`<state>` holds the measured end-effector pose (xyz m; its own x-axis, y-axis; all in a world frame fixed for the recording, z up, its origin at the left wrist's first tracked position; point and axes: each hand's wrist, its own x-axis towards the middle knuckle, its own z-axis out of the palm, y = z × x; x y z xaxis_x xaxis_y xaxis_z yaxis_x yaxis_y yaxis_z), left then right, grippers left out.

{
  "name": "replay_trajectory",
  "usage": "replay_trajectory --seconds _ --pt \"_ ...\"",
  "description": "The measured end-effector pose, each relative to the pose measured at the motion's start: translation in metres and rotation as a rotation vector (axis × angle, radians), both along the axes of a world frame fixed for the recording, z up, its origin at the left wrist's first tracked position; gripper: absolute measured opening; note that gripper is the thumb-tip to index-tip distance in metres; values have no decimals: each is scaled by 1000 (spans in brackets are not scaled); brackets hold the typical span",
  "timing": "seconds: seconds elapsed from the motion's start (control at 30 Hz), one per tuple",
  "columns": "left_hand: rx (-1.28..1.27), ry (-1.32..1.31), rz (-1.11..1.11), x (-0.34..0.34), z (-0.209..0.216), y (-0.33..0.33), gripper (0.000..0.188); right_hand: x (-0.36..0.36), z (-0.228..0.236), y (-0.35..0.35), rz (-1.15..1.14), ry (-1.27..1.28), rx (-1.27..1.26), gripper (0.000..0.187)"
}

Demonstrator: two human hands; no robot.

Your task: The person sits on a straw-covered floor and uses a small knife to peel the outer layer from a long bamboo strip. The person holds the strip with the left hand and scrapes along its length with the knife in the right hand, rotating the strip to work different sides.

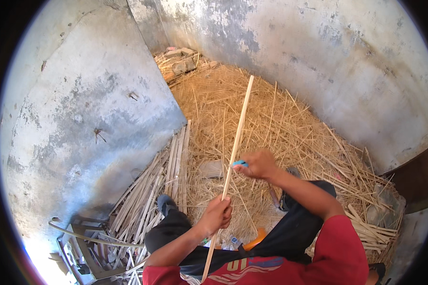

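A long, pale split-wood strip (243, 114) slants up and away from my lap, its far end over the straw-like shavings. Around its lower part, my left hand (216, 214) is closed, with the strip running on below toward my shirt. Farther up, my right hand (260, 164) is closed on a small blue-handled tool (240, 163), whose tip meets the strip's right side. The tool's working end is too small to make out, and my fingers cover most of its handle.
Shavings (290, 123) cover the floor between worn walls. Loose strips (138, 204) lie at left, and more strips (371, 237) at right. Broken bricks (180, 65) sit at the back. A boxy frame (78, 256) stands at lower left; an orange object (257, 239) lies between my legs.
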<state>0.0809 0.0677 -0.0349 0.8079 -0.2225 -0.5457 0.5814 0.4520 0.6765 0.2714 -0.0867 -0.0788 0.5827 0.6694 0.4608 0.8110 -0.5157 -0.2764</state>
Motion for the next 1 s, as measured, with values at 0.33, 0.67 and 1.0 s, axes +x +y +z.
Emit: replay_trajectory --seconds 0.33,0.67,1.0 --pt "-4 17 11 -6 4 -2 26 -4 10 3 -50 86 26 70" --pt "87 -3 -6 -22 -3 -6 20 -14 2 -4 9 20 -2 69" --pt "313 -216 -6 -1 -8 -9 26 40 8 3 -159 -17 77 68"
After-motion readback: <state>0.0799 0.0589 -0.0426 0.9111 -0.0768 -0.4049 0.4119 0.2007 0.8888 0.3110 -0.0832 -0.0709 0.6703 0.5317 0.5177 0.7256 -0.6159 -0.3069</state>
